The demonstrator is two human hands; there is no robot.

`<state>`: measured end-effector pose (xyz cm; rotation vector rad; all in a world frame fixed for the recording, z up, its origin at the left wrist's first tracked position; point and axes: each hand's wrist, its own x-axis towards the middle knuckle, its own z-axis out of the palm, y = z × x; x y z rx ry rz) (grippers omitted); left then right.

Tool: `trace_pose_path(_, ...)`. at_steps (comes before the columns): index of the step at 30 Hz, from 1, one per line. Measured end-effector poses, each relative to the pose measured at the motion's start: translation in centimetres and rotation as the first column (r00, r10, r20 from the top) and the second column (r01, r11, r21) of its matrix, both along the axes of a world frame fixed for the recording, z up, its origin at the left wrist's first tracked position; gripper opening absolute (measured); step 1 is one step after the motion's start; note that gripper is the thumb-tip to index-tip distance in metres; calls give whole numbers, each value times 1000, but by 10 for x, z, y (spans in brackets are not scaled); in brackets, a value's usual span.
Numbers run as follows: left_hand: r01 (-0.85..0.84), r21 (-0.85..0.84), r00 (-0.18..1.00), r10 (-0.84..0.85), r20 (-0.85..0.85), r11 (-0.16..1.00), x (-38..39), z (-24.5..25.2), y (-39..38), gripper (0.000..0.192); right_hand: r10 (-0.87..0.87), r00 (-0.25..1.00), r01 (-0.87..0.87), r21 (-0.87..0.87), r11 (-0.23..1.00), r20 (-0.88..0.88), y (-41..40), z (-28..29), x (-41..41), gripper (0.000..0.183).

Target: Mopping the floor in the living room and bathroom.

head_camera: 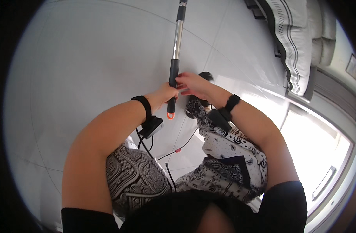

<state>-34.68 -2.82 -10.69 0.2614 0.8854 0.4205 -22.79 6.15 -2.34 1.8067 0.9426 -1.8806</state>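
Observation:
A telescopic pole (178, 38) with a silver metal tube and black grip sections runs from the top edge down to the middle of the view. Its lower end has an orange hanging loop (170, 116). My left hand (166, 93) is closed around the lower black grip, a little above the loop. On the other side, my right hand (192, 85) has its fingers apart, with the fingertips at the grip's edge; whether they touch it I cannot tell. Both wrists wear black straps with small black devices below them.
Pale floor tiles (93, 64) lie beneath me. A grey sofa with a striped white cover (297, 49) stands at the upper right, near a bright glass door (314, 139). A thin cable with a red tag (178, 150) hangs between my legs, which wear patterned trousers.

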Motion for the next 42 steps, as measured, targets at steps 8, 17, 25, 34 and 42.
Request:
trace_pose_path(8,94,160,944,-139,299,983,-50,17,45,53,101,966,-177,325,929,236,27,-13,-44,39)
trace_pose_path(17,122,176,981,-146,126,977,-111,40,36,47,-234,955,290,396,871,-184,14,-52,24,31)
trace_pose_path(25,441,243,829,-288,-479,864,-101,-10,41,36,-156,978,6,738,675,135,40,-106,185,37)
trace_pose_path(34,529,149,638,-276,-718,835,21,2,101,33,16,991,122,939,323,-135,23,-155,224,63)
trace_pose_path(42,529,180,551,-175,-816,829,71,9,137,44,86,996,-26,825,564,-28,40,-130,188,58)
